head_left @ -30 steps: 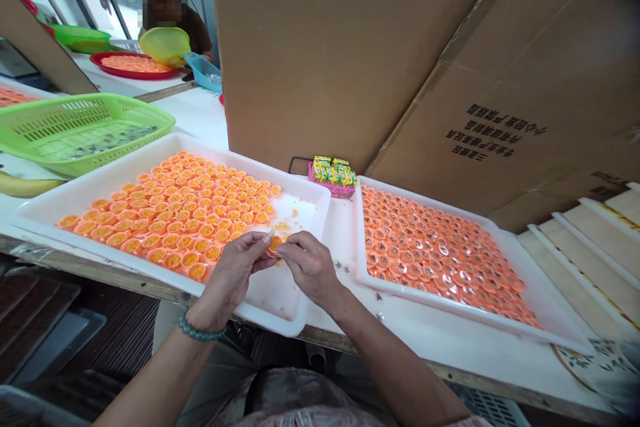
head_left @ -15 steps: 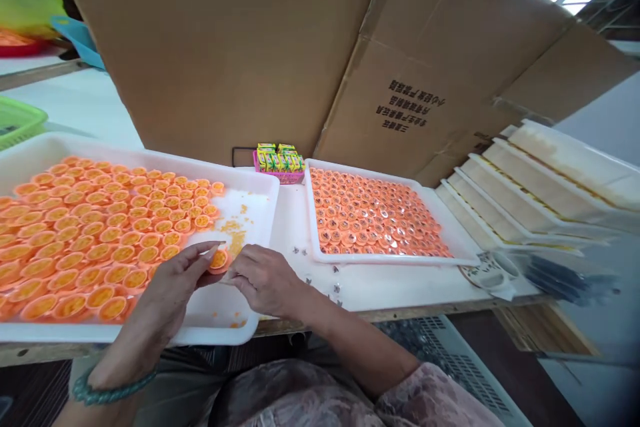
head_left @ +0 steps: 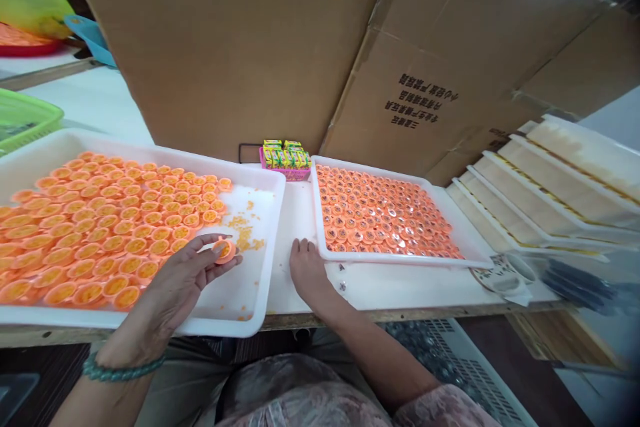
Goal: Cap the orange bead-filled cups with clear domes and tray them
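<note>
My left hand [head_left: 193, 273] holds a small orange plastic cup [head_left: 225, 251] with yellow-orange bits inside, pinched between thumb and fingers over the large white tray [head_left: 278, 213]. Many similar orange cups [head_left: 117, 243] with the same filling crowd the left part of that tray. Between the two trays, my right hand [head_left: 313, 277] rests on the white tabletop, fingers together and pointing down; whatever is under the fingertips is hidden. Tiny dark-and-silver pieces [head_left: 343, 286] lie just right of it.
At right, a second white tray [head_left: 400, 262] holds rows of orange cups with shiny, dark-marked tops. A pink basket [head_left: 295, 175] of yellow-green packets stands behind. Stacked white trays [head_left: 540, 193] and a roll of tape [head_left: 520, 268] are farther right. A cardboard sheet [head_left: 225, 47] forms the back wall.
My right hand has left the orange cup and moved right, down to the tabletop where tiny pieces lay. My left hand keeps the cup, now turned a little. The view has shifted slightly.
</note>
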The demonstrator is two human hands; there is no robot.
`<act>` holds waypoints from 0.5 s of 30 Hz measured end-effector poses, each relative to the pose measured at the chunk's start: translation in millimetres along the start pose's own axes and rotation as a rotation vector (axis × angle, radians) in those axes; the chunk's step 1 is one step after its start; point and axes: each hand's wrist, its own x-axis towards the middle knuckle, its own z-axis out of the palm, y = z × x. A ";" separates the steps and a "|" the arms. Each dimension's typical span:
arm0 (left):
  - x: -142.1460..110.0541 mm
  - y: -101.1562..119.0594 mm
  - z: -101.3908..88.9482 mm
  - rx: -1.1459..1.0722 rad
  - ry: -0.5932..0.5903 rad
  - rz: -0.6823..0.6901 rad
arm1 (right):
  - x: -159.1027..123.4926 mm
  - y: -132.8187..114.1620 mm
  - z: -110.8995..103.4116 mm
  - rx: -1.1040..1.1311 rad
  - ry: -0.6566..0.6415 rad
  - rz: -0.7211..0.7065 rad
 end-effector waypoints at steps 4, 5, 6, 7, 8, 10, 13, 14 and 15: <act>-4.0 1.6 3.3 -0.026 -0.035 -0.010 | -10.3 5.5 4.1 0.034 -0.013 -0.070; -4.5 2.1 3.8 -0.041 -0.030 -0.009 | -12.4 7.8 4.5 0.053 -0.010 -0.078; -4.7 2.5 4.0 -0.059 -0.026 -0.010 | -14.0 9.7 4.8 0.071 -0.003 -0.078; -4.7 2.9 4.0 -0.078 -0.023 -0.014 | -15.0 11.0 5.2 0.087 0.005 -0.074; -4.6 3.1 3.7 -0.096 -0.024 -0.020 | -15.5 11.8 5.6 0.098 0.013 -0.068; -4.2 3.4 2.9 -0.126 -0.029 -0.037 | -14.8 11.7 6.6 0.109 0.025 -0.067; -4.1 3.6 2.0 -0.150 -0.042 -0.036 | -10.0 10.3 9.1 0.132 0.018 -0.082; -4.3 3.7 2.0 -0.156 -0.047 -0.031 | -7.8 10.2 10.4 0.152 0.017 -0.079; -4.5 3.8 2.0 -0.160 -0.052 -0.027 | -5.7 10.4 12.1 0.181 0.022 -0.068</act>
